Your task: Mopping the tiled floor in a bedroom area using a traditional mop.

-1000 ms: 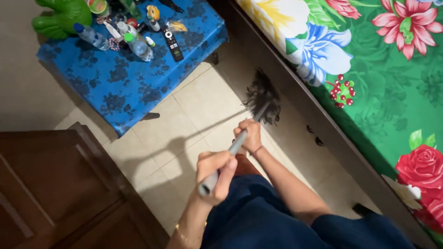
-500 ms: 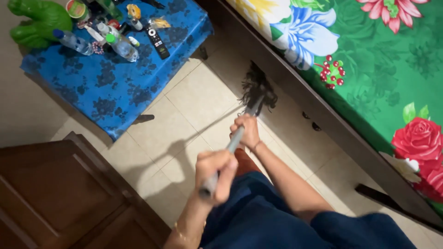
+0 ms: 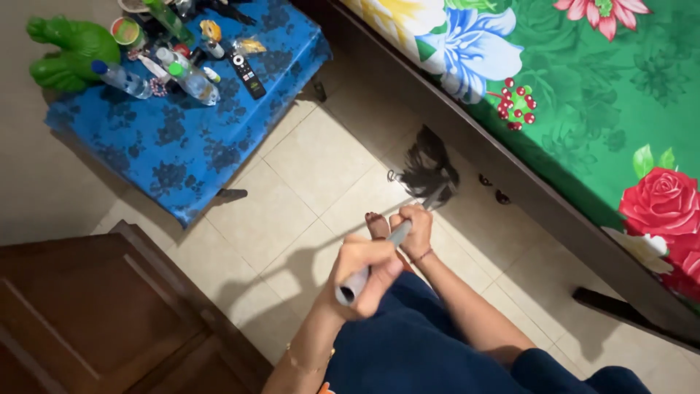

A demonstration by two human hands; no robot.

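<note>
The broom [image 3: 419,191] has a grey stick and a dark, bushy head. The head sits on the tiled floor [image 3: 313,157], right beside the dark wooden side of the bed [image 3: 510,179]. The stick slants up from the floor toward the person.

The right hand [image 3: 415,230] holds the stick low down, near the bushy head, with its fingers wrapped tight around it. The left hand [image 3: 364,271] holds the top end of the stick, and its fingers are curled tight around it too. A bare foot [image 3: 377,225] peeks out just beside the right hand.

The bed has a green cover with big flowers [image 3: 620,95]. Across the floor stands a low bench with a blue flowery cloth [image 3: 182,138]. On it are plastic bottles [image 3: 191,80], a black remote [image 3: 246,74] and a green toy [image 3: 69,52]. Brown wooden furniture [image 3: 95,314] stands at the lower left.
</note>
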